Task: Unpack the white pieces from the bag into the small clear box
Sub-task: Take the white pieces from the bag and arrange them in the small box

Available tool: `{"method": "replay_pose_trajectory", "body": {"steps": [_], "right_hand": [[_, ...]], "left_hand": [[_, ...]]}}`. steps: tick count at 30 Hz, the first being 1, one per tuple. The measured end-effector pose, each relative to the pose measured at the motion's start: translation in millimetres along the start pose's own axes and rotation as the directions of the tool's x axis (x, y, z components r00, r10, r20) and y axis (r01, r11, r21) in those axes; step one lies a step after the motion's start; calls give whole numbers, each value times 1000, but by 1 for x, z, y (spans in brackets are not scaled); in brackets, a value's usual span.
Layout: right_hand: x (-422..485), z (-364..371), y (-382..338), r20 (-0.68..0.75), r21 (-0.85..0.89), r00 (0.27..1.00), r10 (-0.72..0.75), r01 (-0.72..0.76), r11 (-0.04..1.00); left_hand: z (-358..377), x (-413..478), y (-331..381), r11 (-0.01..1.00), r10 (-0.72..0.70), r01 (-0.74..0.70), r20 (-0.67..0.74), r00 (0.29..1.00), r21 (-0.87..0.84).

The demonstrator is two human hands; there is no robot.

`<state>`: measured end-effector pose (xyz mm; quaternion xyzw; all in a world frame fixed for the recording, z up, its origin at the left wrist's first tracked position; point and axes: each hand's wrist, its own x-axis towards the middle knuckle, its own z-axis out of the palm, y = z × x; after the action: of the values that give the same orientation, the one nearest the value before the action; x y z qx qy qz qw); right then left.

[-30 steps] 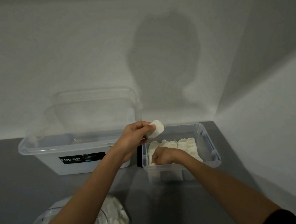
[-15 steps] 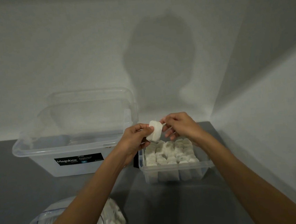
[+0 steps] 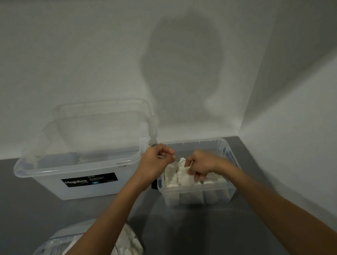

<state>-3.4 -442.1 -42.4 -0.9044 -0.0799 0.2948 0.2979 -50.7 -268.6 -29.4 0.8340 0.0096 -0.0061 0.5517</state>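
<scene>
The small clear box stands on the grey table at centre right, filled with several white pieces standing in rows. My right hand is down inside the box, fingers curled, pinching a white piece among the rows. At the box's left rim my left hand hovers with fingers curled and nothing visible in it. The clear plastic bag with more white pieces lies at the bottom left, partly hidden under my left forearm.
A large clear Megabox bin stands to the left of the small box, its lid leaning on the wall behind it. White walls close the back and right side. Grey table surface stretches toward me.
The white piece passed from my left hand to my right hand. My right hand then dropped with it into the small box, and my left hand stayed near the rim without it.
</scene>
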Motion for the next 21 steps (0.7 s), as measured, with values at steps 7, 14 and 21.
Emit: {"method": "replay_pose_trajectory", "body": {"steps": [7,14,21], "right_hand": [[16,26,9,54,-293,999,4,12,956],[13,31,7,-24,-403,999,-37,24,915],[-34,0,-29,-258,-277,940,-224,150,949]], "left_hand": [[-4,-6,-2,1000,-9,9,43,999,-9],[-11,-15,-2,1000,-10,11,53,999,-22],[-35,-37,14,999,17,-13,96,995,-51]]}}
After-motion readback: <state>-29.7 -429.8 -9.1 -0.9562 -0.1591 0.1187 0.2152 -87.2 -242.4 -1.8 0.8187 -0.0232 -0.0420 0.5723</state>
